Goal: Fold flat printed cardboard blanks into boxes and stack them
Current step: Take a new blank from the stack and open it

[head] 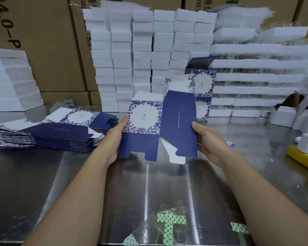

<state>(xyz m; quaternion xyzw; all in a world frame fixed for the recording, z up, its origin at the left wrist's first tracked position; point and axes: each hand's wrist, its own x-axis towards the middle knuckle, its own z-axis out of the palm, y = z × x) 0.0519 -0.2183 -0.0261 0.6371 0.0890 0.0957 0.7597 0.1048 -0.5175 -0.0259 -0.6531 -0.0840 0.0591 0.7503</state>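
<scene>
A printed cardboard blank, navy with blue floral panels, is held upright over the steel table and partly opened into a sleeve. My left hand grips its left edge, thumb on the floral front panel. My right hand grips the right edge of the navy side panel. The bottom flaps hang open just above the table. A pile of flat blanks lies at the left. Two folded floral boxes stand stacked behind the held blank.
Tall stacks of white boxes and brown shipping cartons fill the back. More white boxes sit at far left. Open white boxes and a yellow object lie at right. Clear wrap with green-patterned tape lies near me.
</scene>
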